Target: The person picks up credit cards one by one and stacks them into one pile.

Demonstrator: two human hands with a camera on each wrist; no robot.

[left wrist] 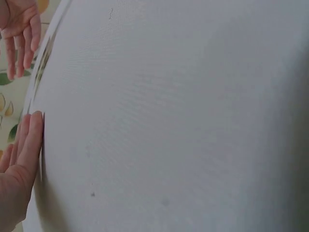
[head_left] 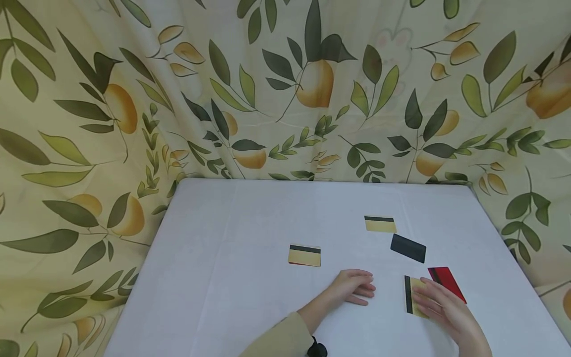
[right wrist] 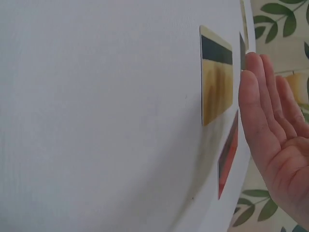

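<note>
My left hand rests on its edge on the white table, fingers loosely extended, holding nothing. In the left wrist view the same hand has its fingers straight. My right hand is over a gold card with a black stripe and partly hides it. From the right wrist view, the right hand has extended fingers and stands apart from that gold card. Beside it lies a red card with a dark stripe, partly behind the hand.
Farther back on the table lie a black card and another gold card. Left of these, a gold card shows a red edge beneath it. A fruit-patterned curtain hangs behind the table.
</note>
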